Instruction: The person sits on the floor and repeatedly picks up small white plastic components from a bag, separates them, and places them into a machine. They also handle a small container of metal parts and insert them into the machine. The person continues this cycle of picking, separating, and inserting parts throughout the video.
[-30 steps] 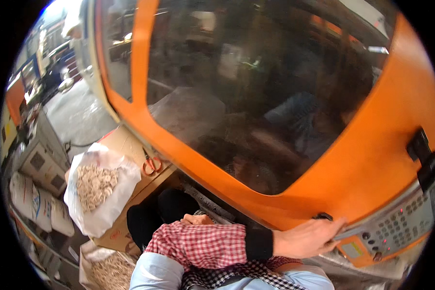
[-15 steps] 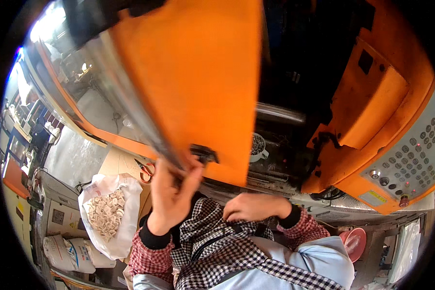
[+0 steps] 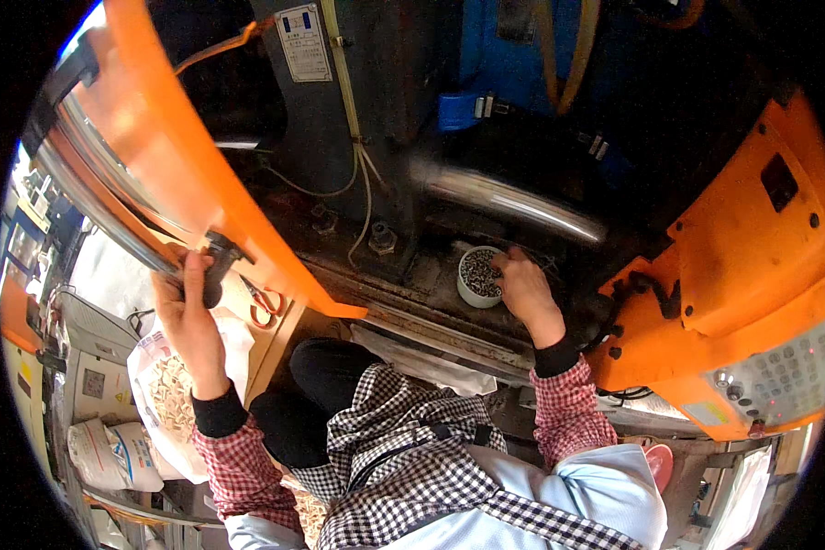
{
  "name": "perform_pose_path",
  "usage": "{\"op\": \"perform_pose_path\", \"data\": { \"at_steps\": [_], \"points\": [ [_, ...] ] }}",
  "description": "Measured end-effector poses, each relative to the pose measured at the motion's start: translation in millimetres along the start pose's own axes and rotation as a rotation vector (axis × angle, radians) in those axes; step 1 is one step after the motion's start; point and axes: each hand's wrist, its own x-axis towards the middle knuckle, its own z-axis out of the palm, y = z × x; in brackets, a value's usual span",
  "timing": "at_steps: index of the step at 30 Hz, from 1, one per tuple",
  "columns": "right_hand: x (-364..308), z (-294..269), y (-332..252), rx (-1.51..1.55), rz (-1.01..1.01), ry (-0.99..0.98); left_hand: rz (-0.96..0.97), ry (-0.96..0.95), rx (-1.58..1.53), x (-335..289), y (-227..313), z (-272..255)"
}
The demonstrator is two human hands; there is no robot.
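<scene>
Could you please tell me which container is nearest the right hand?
The round white cup: the right hand is at its rim, while the white bag and pink bucket are farther away.

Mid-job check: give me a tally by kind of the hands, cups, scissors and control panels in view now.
White cup: 1 (its small grey pieces are too tiny to count)
Hands: 2 (left hand at the orange door, right hand at the cup)
Scissors: 1
Control panel: 1
Total: 5
</scene>
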Motion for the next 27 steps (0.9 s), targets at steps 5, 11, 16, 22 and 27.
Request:
{"op": "perform_pose_path", "data": {
  "at_steps": [5, 11, 16, 22, 27],
  "points": [
    [7, 2, -2, 0.083, -0.05, -0.049, -0.009, 0.04, 0.046, 17, -7, -13],
    [7, -8, 0, 0.165, -0.115, -0.015, 0.558, 0.354, 0.695, -15, 4, 19],
    [6, -16, 0, 0.269, -0.149, 0.057, -0.155, -0.396, 0.056, -94, -22, 93],
    [1, -38, -23, 0.483, -0.233, 0.089, -1.24, -0.603, -0.859, -130, -65, 203],
    [2, -34, -30, 0.565, -0.257, 0.055, -1.402, -0.476, -1.048, -137, -92, 226]
  ]
}}
